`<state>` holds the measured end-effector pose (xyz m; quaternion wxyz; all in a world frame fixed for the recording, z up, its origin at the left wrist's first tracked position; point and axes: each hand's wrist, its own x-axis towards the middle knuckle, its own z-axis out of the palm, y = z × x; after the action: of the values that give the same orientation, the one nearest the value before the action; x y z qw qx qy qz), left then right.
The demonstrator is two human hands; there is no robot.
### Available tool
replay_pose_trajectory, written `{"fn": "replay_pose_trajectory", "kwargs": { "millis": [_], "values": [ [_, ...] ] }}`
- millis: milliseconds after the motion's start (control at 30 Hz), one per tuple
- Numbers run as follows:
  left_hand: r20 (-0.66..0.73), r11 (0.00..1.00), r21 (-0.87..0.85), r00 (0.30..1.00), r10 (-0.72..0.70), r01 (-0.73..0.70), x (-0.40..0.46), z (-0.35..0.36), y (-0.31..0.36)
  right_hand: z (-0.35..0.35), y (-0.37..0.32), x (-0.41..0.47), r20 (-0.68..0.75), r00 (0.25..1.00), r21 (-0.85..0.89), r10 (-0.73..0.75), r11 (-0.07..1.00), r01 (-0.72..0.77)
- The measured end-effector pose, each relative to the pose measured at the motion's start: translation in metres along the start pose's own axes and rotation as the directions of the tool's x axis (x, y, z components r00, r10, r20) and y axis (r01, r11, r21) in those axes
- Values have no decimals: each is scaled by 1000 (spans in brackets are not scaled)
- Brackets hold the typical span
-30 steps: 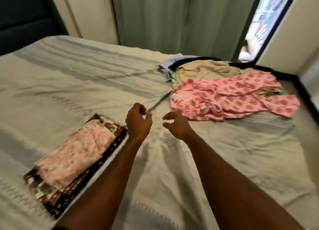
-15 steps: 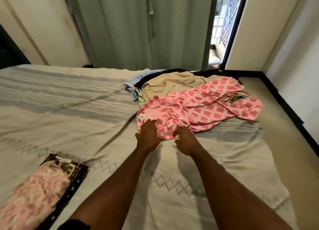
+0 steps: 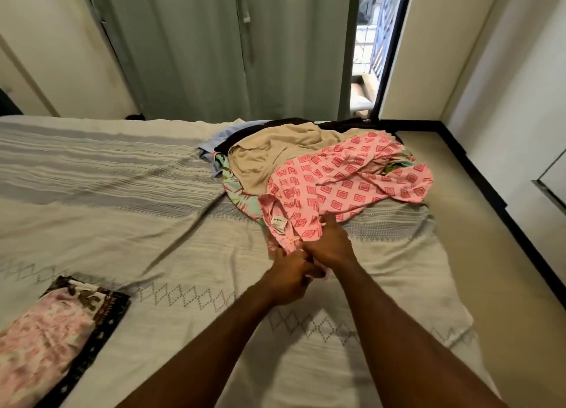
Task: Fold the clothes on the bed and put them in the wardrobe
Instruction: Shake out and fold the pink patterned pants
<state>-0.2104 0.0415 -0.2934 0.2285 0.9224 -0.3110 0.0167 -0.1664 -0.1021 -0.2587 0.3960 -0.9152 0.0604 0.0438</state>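
Folded pile cut off (left edge); lower garments mostly buried.

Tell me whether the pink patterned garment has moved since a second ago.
Yes. Both hands, left hand and right hand, grip the pink patterned garment and have drawn its near edge off the clothes pile, toward the person.

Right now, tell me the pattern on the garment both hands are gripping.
Pink garment with red concentric squares, clearest in the head view.

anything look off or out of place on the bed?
Nothing damaged. The unfolded pile topped by the pink diamond-print garment sprawls at the bed's far corner, and the cream woven bedspread shows a diagonal wrinkle.
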Motion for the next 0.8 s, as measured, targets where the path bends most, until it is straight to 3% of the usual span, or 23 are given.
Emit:
{"fn": "replay_pose_trajectory", "kwargs": {
  "millis": [100,200,300,467,533,667,800],
  "values": [
    [45,993,-113,999,-27,32,-19,0,2,-7,9,-10,7,1000,-204,-7,979,9],
    [-162,950,-257,962,-222,176,-23,-16,-5,-14,20,-17,9,1000,-199,-24,980,25],
    [-324,963,1,911,-255,270,1,-35,-19,-16,29,-25,-48,987,-32,-151,988,149],
    [-15,926,196,945,-326,322,64,-65,-14,-43,33,-38,-157,915,76,-372,919,386],
    [-2,949,163,962,-273,269,86,-72,-6,-72,25,-39,-195,890,87,-412,896,435],
    [-110,980,66,977,-181,189,114,-94,4,-141,7,-34,-348,844,86,-408,883,462],
    [52,995,-102,999,-15,20,125,-107,43,-183,-13,-24,-384,822,68,-421,875,480]
  ]
}}
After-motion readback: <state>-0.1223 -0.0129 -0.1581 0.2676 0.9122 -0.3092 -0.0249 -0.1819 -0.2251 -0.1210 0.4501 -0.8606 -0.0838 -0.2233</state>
